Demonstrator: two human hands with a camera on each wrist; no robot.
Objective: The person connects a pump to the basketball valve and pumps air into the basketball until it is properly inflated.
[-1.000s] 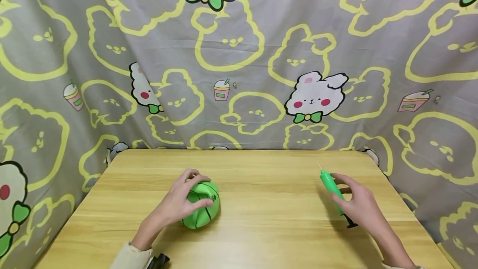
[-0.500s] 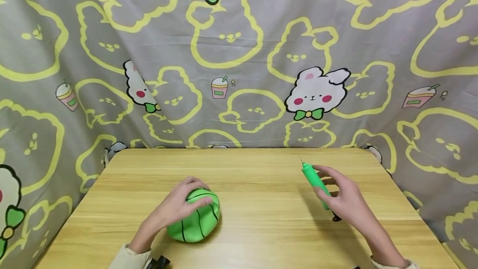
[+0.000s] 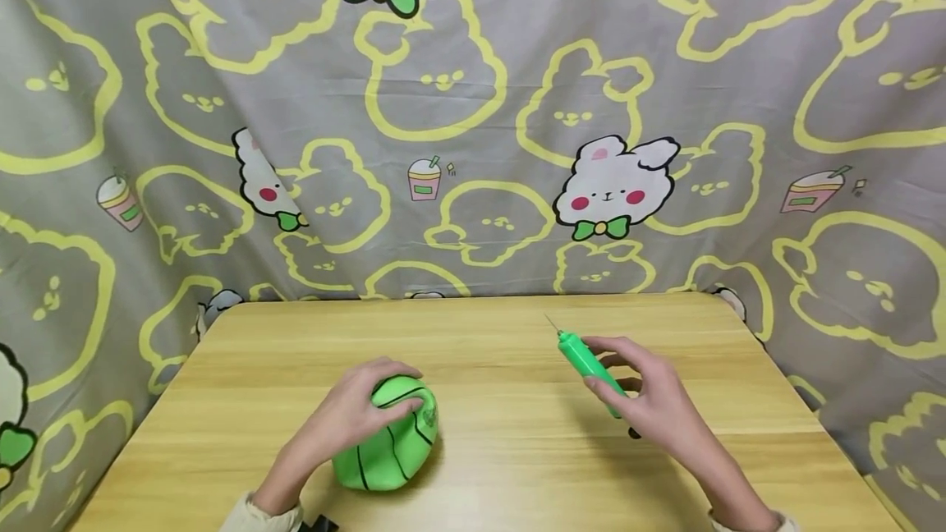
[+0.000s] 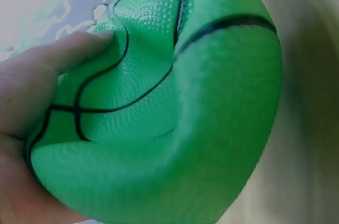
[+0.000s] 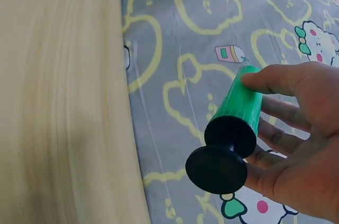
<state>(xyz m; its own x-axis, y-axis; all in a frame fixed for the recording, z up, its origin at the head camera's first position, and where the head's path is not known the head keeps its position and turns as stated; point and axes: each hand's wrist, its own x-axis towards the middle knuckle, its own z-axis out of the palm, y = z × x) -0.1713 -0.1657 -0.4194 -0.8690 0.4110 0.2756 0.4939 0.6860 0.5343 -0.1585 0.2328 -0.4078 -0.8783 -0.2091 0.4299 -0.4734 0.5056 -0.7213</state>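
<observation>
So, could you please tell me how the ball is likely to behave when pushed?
The ball looks soft and floppy, since its wall is deeply dented and folded. It probably won't roll evenly, being well out of round. Its pebbled surface should help against slipping.

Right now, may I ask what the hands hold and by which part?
The left hand grips the ball by its upper part; the right hand, the pump by its barrel.

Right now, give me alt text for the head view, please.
A person's left hand grips a dented green ball; apart from it, the right hand holds a green pump, its needle pointing away, over a wooden table. Behind hangs a grey cartoon-print curtain.
</observation>
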